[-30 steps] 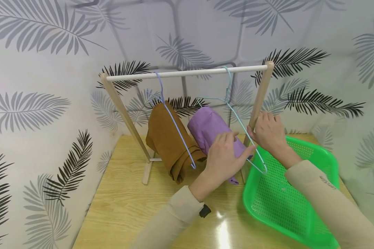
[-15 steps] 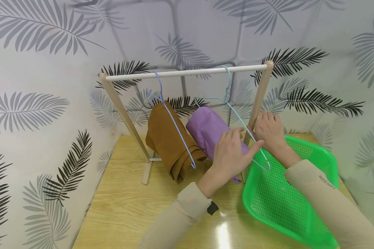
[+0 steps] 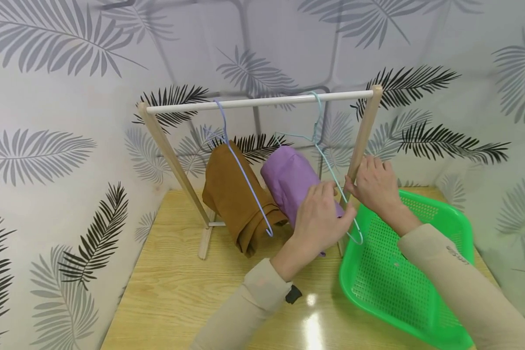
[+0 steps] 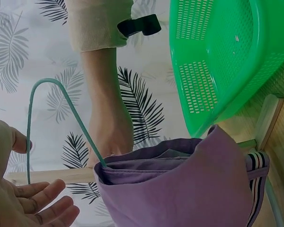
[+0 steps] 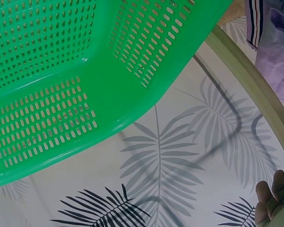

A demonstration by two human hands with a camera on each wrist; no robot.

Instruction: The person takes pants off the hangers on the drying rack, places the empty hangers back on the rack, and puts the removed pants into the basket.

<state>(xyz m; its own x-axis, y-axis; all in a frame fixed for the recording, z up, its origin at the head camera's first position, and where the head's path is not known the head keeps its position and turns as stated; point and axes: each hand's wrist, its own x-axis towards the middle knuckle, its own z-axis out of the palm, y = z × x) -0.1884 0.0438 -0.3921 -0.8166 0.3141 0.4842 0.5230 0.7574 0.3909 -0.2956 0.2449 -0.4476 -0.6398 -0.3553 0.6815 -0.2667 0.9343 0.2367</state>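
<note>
A teal wire hanger point(image 3: 330, 167) hooks over the white bar of a small clothes rack point(image 3: 262, 102). On it hangs a folded purple garment point(image 3: 288, 175), with a striped band visible in the left wrist view. Beside the hanger's near end is my left hand point(image 3: 317, 216), fingers loosely extended. Its thumb touches the wire point(image 4: 29, 142) in the left wrist view. My right hand point(image 3: 376, 184) grips the rack's right wooden post point(image 3: 364, 133), thumb on one side. Farther left, a brown garment point(image 3: 238, 199) hangs on a blue-violet hanger point(image 3: 246, 177).
A green perforated basket point(image 3: 389, 277) stands at the right, beside the rack's foot, under my right forearm. The wooden table point(image 3: 157, 291) carries the rack. A leaf-patterned wall covering point(image 3: 70, 146) rises behind and on both sides.
My left hand went slightly right, then back left. The near end of the teal hanger and the purple garment swung right and back left with it. The right hand has stayed on the post.
</note>
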